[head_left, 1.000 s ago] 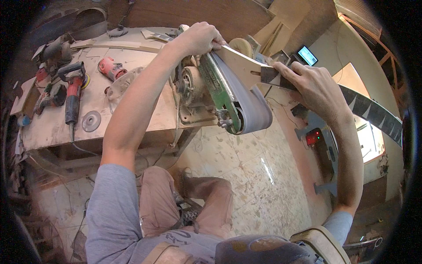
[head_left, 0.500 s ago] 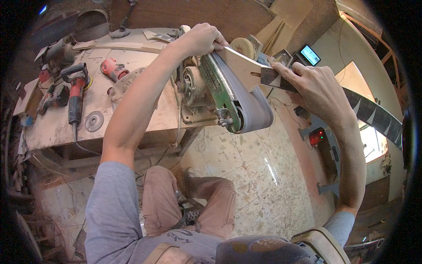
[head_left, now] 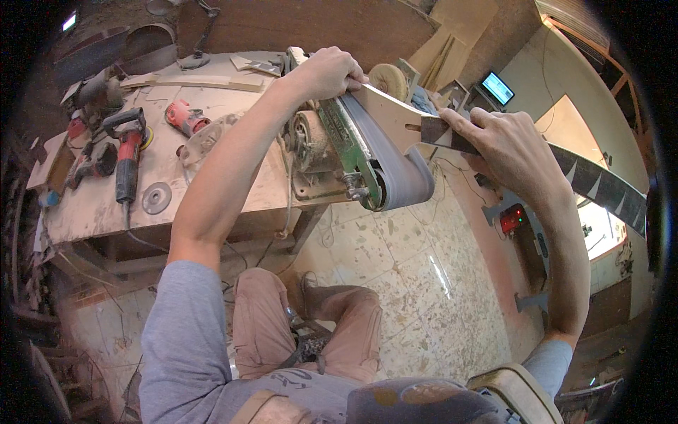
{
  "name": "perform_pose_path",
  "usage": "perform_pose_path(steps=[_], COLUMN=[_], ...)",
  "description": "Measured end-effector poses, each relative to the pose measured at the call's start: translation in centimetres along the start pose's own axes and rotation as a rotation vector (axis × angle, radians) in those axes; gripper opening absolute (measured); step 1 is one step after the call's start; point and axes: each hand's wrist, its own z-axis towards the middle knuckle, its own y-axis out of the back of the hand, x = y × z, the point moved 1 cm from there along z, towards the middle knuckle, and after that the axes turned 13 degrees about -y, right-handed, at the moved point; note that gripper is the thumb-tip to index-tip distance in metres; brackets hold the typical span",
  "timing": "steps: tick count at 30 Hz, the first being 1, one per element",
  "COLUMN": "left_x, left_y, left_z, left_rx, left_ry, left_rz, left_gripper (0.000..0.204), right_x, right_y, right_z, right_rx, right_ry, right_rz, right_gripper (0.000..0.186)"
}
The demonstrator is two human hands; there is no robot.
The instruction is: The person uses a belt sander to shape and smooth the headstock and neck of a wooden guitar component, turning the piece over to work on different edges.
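Observation:
My left hand (head_left: 327,74) is closed on the pale wooden headstock (head_left: 387,107) of a guitar neck, by the top of a belt sander (head_left: 357,152). The headstock's edge lies along the sander's grey belt (head_left: 395,159); exact contact is hard to see. A slot shows in the pale wood beside the dark fretboard (head_left: 597,180), which has pale triangular inlays and runs off to the right. My right hand (head_left: 512,145) grips the neck near the headstock, index finger stretched along it and thumb hidden. The belt looks smooth and blurred.
On the dusty workbench (head_left: 92,219) at left lie a red polisher (head_left: 128,155), another red power tool (head_left: 185,116), a grey disc (head_left: 157,198) and wood strips (head_left: 191,81). A lit laptop (head_left: 496,88) stands at the back right. Cords hang below the bench.
The whole view has shifted slightly, with the bench a little lower and further right. Both hands keep their grip, and the headstock stays by the belt.

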Motion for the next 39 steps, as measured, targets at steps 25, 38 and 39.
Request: perform_pose_path(steps=[25,38,39], left_x=[-10.3,-20.6,-21.2], left_y=[7.2,3.4,2.6], left_z=[1.0,2.8,3.4], left_rx=[-0.255,-0.149,-0.143], left_ry=[-0.171,0.027,0.037], left_rz=[-1.023,-1.321,-1.291], left_gripper=[0.028,0.034,0.034], right_x=[-3.7,6.9,7.3], right_y=[-3.2,-13.6,-14.4], right_z=[-15.0,-27.1,-27.8], right_rx=[-0.081,-0.269,-0.244], right_ry=[-0.26,-0.573,-0.622], right_rz=[0.825,1.463,1.485], right_gripper=[0.076,0.066,0.066])
